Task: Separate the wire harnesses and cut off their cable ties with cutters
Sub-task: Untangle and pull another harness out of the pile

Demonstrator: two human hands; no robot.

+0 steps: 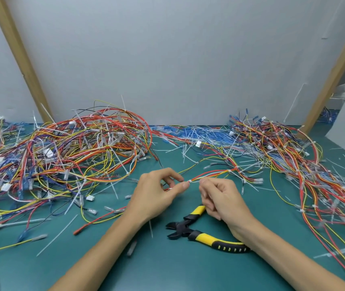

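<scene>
Where the forearms come in over the green counter (pixel 167 269), the cutters (pixel 188 229) lie flat just nearer than the hands. Their black jaws are parted and turned to the left. One yellow-and-black handle runs under the right wrist; the other slips out of sight beneath the right hand's curled fingers, and whether that hand touches it cannot be told. The left hand (pixel 156 194) pinches a wire harness (pixel 211 175) between thumb and forefinger, its other fingers loosely bent above. The right hand (pixel 222 200), fingers curled in, pinches the thin tail of a white cable tie (pixel 190 181) whose head sits on the harness in the gap between the two hands. From there the harness's red, orange and yellow wires run off past the right hand into a long heap of wires (pixel 293 156) stretching down that side. Left of the left hand and beyond it spreads a bigger tangle of wires (pixel 73 148), studded with white ties and connectors. Farther off, between the two piles, lie scattered tie offcuts (pixel 198 135) and blue bits. Behind everything stands a grey wall (pixel 177 59) with slanting wooden strips (pixel 20 59).
</scene>
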